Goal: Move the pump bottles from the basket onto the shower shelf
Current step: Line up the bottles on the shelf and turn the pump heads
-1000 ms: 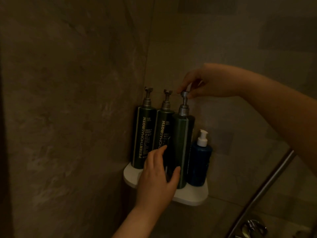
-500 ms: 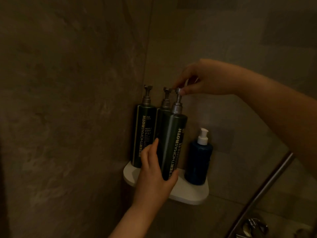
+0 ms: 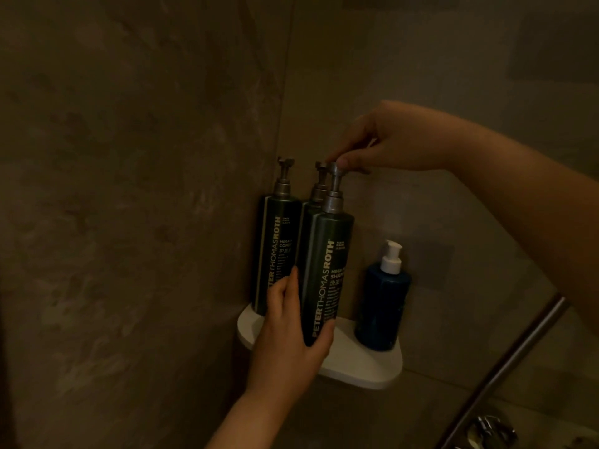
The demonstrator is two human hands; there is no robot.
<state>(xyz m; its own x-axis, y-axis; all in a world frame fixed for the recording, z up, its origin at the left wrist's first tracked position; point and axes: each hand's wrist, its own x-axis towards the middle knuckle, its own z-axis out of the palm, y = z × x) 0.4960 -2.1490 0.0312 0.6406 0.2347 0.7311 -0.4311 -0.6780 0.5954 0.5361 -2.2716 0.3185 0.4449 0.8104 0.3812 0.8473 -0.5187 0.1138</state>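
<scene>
Three tall dark green pump bottles stand at the white corner shelf [image 3: 363,364]. The front bottle [image 3: 327,273] leans a little out of the row, its label facing me. My left hand [image 3: 291,335] grips its lower body from the left and below. My right hand [image 3: 389,140] pinches its metal pump head from above. Behind it the middle bottle [image 3: 311,202] is mostly hidden. The left bottle [image 3: 275,251] stands upright against the wall. The basket is out of view.
A short blue bottle [image 3: 382,306] with a white pump stands on the shelf's right side. Tiled walls meet in the corner behind the shelf. A metal rail [image 3: 505,367] slants up at the lower right, with a chrome fitting [image 3: 489,432] below it.
The third green bottle has come forward out of the row, tilted and turned so its label faces me. My left hand shifted from its front to gripping its lower body.
</scene>
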